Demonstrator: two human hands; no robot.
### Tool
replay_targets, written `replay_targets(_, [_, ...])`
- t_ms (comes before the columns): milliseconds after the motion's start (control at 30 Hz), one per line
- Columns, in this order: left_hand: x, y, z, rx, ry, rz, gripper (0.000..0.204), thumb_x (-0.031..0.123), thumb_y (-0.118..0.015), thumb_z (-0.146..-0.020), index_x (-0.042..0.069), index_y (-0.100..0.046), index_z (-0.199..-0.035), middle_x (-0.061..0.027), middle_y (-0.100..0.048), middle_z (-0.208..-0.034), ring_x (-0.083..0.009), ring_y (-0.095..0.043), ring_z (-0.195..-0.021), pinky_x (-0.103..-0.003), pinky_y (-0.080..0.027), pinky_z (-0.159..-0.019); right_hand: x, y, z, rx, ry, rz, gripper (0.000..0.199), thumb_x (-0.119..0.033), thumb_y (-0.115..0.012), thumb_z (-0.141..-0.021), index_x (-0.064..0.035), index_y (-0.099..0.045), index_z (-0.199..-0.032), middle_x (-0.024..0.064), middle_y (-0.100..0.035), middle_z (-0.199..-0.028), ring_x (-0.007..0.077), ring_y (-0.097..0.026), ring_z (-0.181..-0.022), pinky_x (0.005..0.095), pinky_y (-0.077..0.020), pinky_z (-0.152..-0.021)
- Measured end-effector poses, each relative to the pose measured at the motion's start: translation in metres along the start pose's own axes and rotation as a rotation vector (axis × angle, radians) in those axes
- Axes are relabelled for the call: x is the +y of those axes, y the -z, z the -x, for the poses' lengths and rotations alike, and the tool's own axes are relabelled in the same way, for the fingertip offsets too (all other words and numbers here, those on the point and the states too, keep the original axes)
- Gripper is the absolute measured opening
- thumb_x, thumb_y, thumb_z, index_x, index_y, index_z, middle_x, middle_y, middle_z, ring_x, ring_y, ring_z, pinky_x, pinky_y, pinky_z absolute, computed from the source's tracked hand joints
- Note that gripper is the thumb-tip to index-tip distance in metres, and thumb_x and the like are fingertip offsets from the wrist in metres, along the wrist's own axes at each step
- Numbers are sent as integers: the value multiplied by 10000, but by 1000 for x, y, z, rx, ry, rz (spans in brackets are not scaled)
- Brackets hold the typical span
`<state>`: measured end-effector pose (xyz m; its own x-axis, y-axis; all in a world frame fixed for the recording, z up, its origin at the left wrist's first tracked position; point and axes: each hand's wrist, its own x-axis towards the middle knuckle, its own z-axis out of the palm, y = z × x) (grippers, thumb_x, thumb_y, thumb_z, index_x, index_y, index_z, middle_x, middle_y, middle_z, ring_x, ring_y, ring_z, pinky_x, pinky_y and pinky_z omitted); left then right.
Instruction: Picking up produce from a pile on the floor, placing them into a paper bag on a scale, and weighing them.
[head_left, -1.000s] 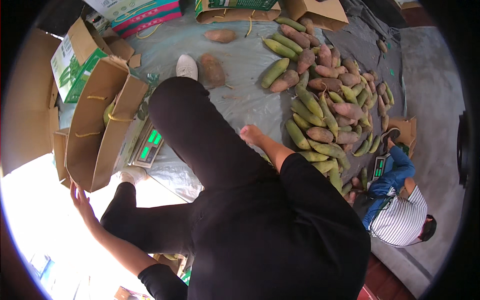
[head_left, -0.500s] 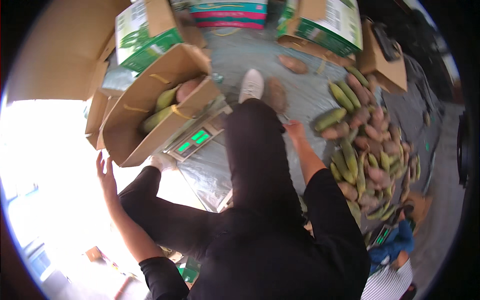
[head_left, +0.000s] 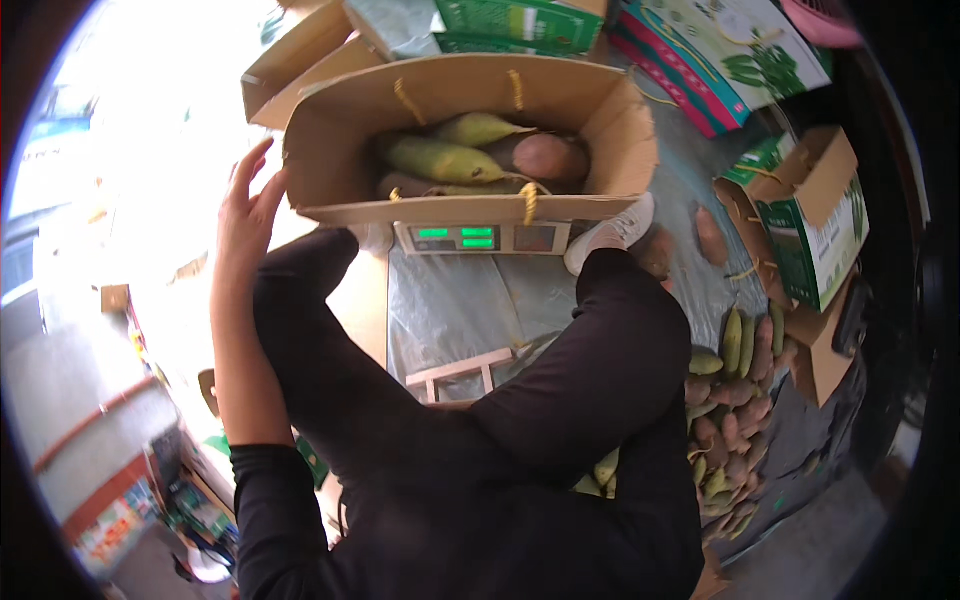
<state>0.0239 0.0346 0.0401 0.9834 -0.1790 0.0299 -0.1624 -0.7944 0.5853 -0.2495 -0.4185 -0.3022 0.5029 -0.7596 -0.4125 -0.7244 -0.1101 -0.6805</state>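
An open cardboard box [head_left: 450, 211] with yellow rope handles stands in front of me on a digital scale [head_left: 541, 240] with a lit green display. Inside lie long green radishes [head_left: 432, 158] and reddish-brown roots [head_left: 549, 158] that look like sweet potatoes. My left hand [head_left: 248, 208] is at the box's left end, fingers apart and holding nothing. Whether its fingertips touch the cardboard I cannot tell. My right hand is hidden behind my bent right leg; only the dark right sleeve [head_left: 655, 490] shows.
To the right, a heap of green radishes and reddish roots [head_left: 735, 420] lies on dark sheeting. Green-and-white cartons [head_left: 815, 235] stand at the right and far side. Two loose roots [head_left: 711, 236] lie beside my shoe. A wooden frame [head_left: 460, 372] sits between my legs.
My view has swung left, so the box and scale now appear centred. The right hand, earlier beside a loose root, has gone out of sight. My left hand remains by the box's left end.
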Motion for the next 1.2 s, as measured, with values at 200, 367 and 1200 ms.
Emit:
replay_targets(200, [-14, 7, 5, 37, 5, 49, 392, 243, -590, -848, 117, -512, -1211, -127, -490, -1217, -247, -462, -1159, -311, -464, -814, -59, 31, 25, -96, 10, -160, 817, -242, -765, -613, 49, -352, -1254, 188, -476, -1184, 305, -464, -1107, 378, -376, -925])
replay_targets(367, [-19, 7, 8, 67, -63, 123, 405, 287, -595, -843, 145, -515, -1213, -154, -489, -1205, -225, -544, -1041, -306, -477, -765, -117, 87, 61, -96, -8, -321, 803, -213, -759, -618, 37, -349, -1262, 178, -478, -1183, 297, -462, -1107, 377, -373, -927])
replay_targets(1200, [-65, 13, 11, 252, -139, 261, 426, 284, -642, -801, 128, -521, -1178, -101, -574, -1050, -208, -559, -826, -299, -461, -728, -380, -52, 130, -833, 805, 295, 621, -214, -683, -721, -44, -423, -1259, 203, -532, -1166, 257, -529, -1075, 360, -429, -894])
